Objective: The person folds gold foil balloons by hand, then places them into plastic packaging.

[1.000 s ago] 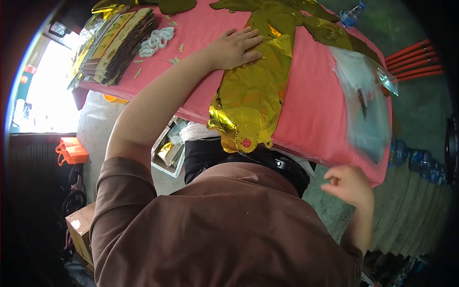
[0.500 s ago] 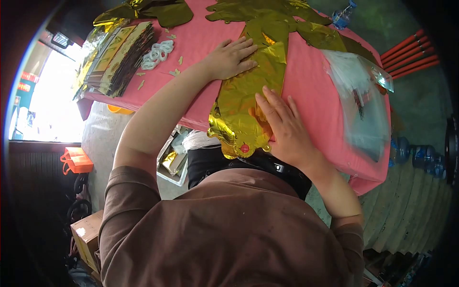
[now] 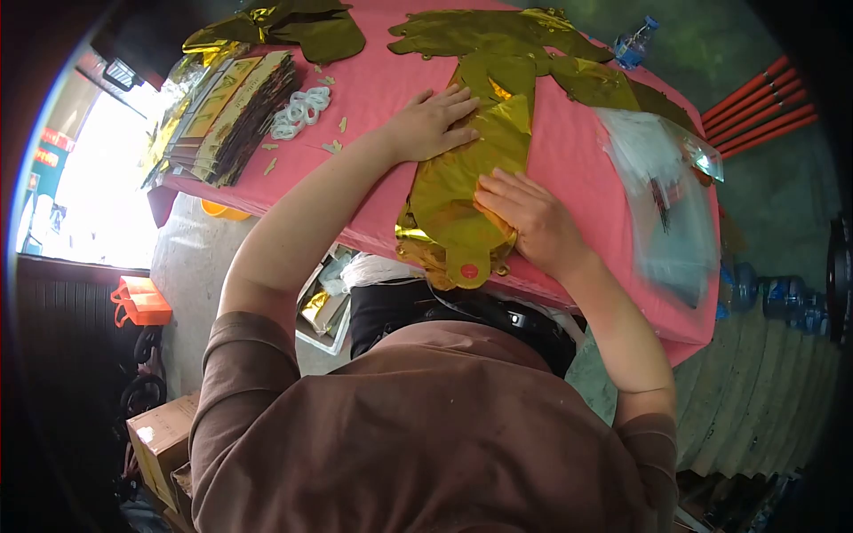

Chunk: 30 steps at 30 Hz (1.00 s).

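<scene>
A long, flat piece of shiny gold foil [image 3: 462, 191] lies over the pink-covered table [image 3: 569, 160], its scalloped lower end hanging at the near edge. A rounded tab with a red dot [image 3: 469, 270] shows at that end. My left hand [image 3: 434, 124] rests flat on the foil's upper left part, fingers spread. Lower down, my right hand [image 3: 533, 218] lies on the foil's right edge with its fingers stretched out close together. More flat gold foil pieces [image 3: 480, 31] spread across the far side of the table.
A stack of printed packets [image 3: 227, 115] stands at the left, beside white rings [image 3: 300, 113] and small loose tabs. Clear plastic bags [image 3: 671, 222] overhang the right side. A plastic bottle [image 3: 633, 43] is at the far right corner. Below the table is a white bin [image 3: 324, 306].
My right hand has shifted slightly up the foil, its fingers now flatter and closer together. The foil's lower end has folded and turned a little. My left hand stays in place.
</scene>
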{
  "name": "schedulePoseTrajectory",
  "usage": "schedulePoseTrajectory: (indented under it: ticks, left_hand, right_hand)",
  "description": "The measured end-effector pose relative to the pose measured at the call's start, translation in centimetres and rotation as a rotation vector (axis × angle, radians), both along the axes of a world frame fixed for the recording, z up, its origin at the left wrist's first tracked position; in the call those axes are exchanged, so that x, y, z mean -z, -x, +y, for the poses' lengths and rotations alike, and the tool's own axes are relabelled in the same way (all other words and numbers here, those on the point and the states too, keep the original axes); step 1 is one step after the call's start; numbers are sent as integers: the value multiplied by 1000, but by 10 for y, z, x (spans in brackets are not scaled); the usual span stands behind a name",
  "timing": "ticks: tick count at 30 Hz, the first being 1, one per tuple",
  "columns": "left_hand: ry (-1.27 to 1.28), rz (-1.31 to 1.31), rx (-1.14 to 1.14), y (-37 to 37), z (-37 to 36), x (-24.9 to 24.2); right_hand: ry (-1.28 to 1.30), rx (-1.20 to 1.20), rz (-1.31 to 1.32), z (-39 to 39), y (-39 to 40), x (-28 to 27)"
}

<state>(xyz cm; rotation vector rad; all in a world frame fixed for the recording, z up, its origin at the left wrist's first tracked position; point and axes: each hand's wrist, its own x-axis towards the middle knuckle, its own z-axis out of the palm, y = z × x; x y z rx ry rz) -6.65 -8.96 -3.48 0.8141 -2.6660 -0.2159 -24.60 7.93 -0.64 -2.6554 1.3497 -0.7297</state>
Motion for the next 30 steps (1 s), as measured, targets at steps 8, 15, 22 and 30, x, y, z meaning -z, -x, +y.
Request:
schedulePoseTrajectory:
  ticks: [8, 15, 22, 30]
  left_hand:
    - [-413, 208, 199, -40, 39, -35]
    - [-261, 259, 367, -51, 69, -41]
    - [-221, 314, 350, -43, 75, -47]
    - [-798, 217, -94, -18, 28, -39]
  right_hand:
    - [-110, -17, -198, 13, 9, -3]
    - [-556, 31, -588, 21, 15, -31]
    - [-577, 23, -424, 6, 25, -46]
    - [-1165, 427, -1044, -68, 48, -29]
